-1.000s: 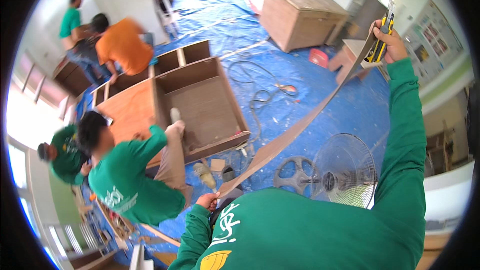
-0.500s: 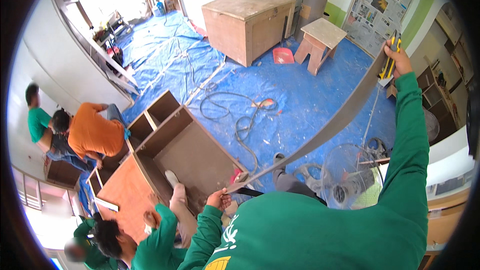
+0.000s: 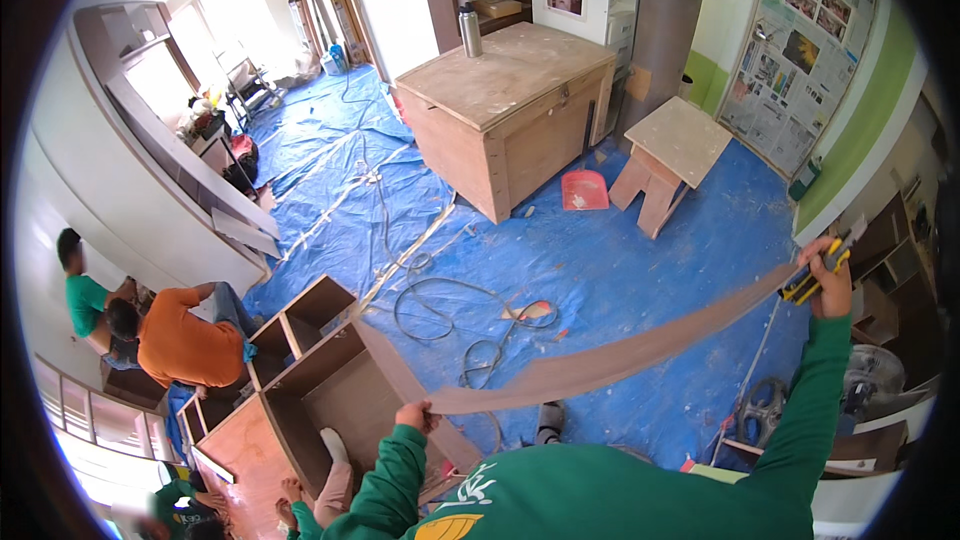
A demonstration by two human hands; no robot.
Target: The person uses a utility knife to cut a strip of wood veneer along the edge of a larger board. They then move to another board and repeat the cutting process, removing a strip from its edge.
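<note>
Blue sheeting (image 3: 640, 270) covers the floor of a room under renovation, and through the head camera, my only view, I look down on it from far off. Toward the back I make out a wooden chest (image 3: 545, 155) with a metal bottle (image 3: 470, 32) on its lid, a red dustpan (image 3: 585, 192) on the floor near its front, and a wooden stool (image 3: 680, 145) to the right. Nearer me, a long brown strip (image 3: 620, 352) hangs in a shallow sag above the sheeting, stretched between the two hands and rising toward the right. I see the left hand (image 3: 416, 418) pinching its near end between thumb and fingers, close to an open brown cabinet (image 3: 345, 375) that lies on the floor. The right hand (image 3: 830, 282), raised farther out, grips the other end and, in the same grasp, a yellow-and-black utility knife (image 3: 801, 289) whose blade points up and away from the strip. Beyond the strip I can follow a dark cable (image 3: 397, 315) looping over the sheeting, and below the right hand a fan (image 3: 872, 370) stands beside the forearm. On my left, a person in an orange shirt (image 3: 190, 340) bends over the cabinet's far side.
</note>
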